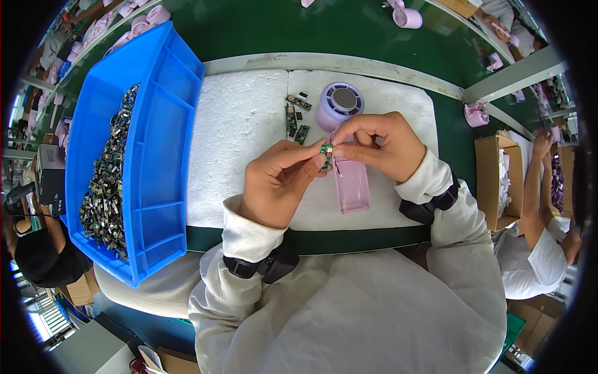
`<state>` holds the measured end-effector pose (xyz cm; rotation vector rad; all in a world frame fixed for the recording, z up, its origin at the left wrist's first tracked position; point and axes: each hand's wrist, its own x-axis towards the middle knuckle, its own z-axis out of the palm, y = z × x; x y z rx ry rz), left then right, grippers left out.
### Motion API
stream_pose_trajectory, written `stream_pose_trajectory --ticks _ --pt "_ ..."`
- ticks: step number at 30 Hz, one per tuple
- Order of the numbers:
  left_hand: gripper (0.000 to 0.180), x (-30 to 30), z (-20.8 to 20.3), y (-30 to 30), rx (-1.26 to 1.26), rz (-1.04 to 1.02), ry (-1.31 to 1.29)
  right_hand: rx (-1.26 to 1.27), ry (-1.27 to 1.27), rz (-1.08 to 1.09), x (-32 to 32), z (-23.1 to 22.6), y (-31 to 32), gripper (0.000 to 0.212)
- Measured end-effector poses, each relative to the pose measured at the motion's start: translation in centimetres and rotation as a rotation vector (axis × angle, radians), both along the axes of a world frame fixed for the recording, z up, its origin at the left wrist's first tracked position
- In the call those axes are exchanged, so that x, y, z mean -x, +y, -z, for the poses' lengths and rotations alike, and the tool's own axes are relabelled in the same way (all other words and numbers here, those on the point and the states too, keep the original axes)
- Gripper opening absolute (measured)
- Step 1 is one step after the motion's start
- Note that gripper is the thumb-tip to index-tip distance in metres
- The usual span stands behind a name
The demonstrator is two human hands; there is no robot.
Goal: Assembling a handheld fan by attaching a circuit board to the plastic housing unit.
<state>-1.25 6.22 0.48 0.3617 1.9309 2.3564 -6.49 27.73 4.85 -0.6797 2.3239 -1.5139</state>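
Observation:
A small green circuit board is pinched between the thumb and fingers of my left hand. My right hand meets it from the other side, thumb and forefinger closed together at the board's edge; what lies between those fingertips is too small to make out. Just behind and below my fingers lies a light purple handheld fan, its round head farther away and its handle, an open pink-purple shell, toward me. Several loose circuit boards rest left of the fan head.
A white foam mat covers the work surface. At the left, a tilted blue bin holds a heap of small circuit boards. Beyond a pale rail runs a green table with another fan. Cardboard boxes and co-workers are at the right.

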Motion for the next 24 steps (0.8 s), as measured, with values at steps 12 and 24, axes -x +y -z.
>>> stream_pose_trajectory --ticks 12,24 --pt "0.029 0.2 -0.2 0.1 0.048 -0.039 -0.121 -0.361 0.377 -0.234 -0.3 -1.5 -0.3 0.017" --pt "0.028 0.1 -0.4 0.1 0.021 -0.030 -0.116 -0.308 0.271 -0.057 -0.7 -2.0 -0.6 0.014"
